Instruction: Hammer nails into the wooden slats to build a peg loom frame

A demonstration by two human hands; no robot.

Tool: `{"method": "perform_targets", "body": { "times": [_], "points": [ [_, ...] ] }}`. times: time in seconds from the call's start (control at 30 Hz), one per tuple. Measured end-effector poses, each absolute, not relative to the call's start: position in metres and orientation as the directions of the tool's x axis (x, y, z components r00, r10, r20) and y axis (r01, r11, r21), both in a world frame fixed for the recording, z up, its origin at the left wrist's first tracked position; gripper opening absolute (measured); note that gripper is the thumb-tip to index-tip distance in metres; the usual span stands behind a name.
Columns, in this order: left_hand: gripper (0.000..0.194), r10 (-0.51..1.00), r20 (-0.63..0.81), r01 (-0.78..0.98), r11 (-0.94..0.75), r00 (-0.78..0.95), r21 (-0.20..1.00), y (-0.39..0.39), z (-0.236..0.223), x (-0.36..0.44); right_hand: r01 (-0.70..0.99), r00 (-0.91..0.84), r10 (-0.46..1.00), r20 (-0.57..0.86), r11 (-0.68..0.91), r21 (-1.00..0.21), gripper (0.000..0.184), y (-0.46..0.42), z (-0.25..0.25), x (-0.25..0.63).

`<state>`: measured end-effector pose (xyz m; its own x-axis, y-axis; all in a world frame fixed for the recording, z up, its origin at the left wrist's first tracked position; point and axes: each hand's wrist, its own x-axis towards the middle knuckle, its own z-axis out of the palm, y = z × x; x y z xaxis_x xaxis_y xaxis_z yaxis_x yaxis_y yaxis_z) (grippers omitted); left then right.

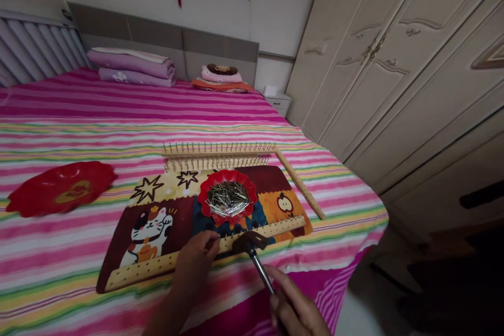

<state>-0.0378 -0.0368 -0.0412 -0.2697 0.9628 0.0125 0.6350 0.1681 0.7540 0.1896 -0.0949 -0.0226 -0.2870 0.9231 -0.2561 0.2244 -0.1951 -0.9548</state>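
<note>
My right hand (291, 302) is wrapped round the shaft of a claw hammer (260, 268). The hammer's dark head is over the near wooden strip (144, 268), just right of my left fingers. My left hand (199, 254) is closed in a pinch at the middle of that strip; what the fingertips hold is too small to make out. The strip has rows of holes on its left part and small nails standing along its right part. Behind it, a red scalloped bowl (203, 205) full of loose nails (229, 199) sits on a patterned mat (169, 223).
Beyond the mat lie wooden strips (212, 153) bristling with upright nails. Another bare strip (301, 184) slants along the mat's right side. A red tray (63, 189) lies left on the striped bed (51, 252). The bed's edge drops off at right, near a wardrobe (394, 63).
</note>
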Motion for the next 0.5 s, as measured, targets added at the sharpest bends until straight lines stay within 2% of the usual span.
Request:
{"method": "perform_targets", "body": {
  "times": [0.07, 0.17, 0.23, 0.37, 0.5],
  "points": [
    [0.019, 0.961, 0.036, 0.636, 0.152, -0.273, 0.757, -0.037, -0.044, -0.038, 0.257, -0.379, 0.900, -0.216, -0.122, -0.959, 0.052, -0.081, 0.002, 0.175],
    [0.017, 0.962, 0.037, 0.636, 0.150, -0.271, 0.757, -0.037, -0.047, -0.038, 0.284, -0.410, 0.909, -0.071, 0.053, -0.957, 0.045, -0.066, 0.022, 0.160],
    [0.017, 0.962, 0.027, 0.642, 0.160, -0.272, 0.750, -0.038, -0.048, -0.038, 0.319, -0.431, 0.902, -0.028, 0.124, -0.940, 0.045, -0.061, 0.024, 0.155],
    [0.016, 0.963, 0.023, 0.670, 0.169, -0.268, 0.722, -0.039, -0.050, -0.038, 0.366, -0.483, 0.873, -0.068, 0.131, -0.921, 0.042, -0.063, 0.022, 0.153],
    [0.018, 0.962, 0.042, 0.659, 0.153, -0.270, 0.737, -0.038, -0.051, -0.038, 0.372, -0.421, 0.907, -0.024, 0.148, -0.916, 0.041, -0.075, 0.021, 0.169]
  ]
}}
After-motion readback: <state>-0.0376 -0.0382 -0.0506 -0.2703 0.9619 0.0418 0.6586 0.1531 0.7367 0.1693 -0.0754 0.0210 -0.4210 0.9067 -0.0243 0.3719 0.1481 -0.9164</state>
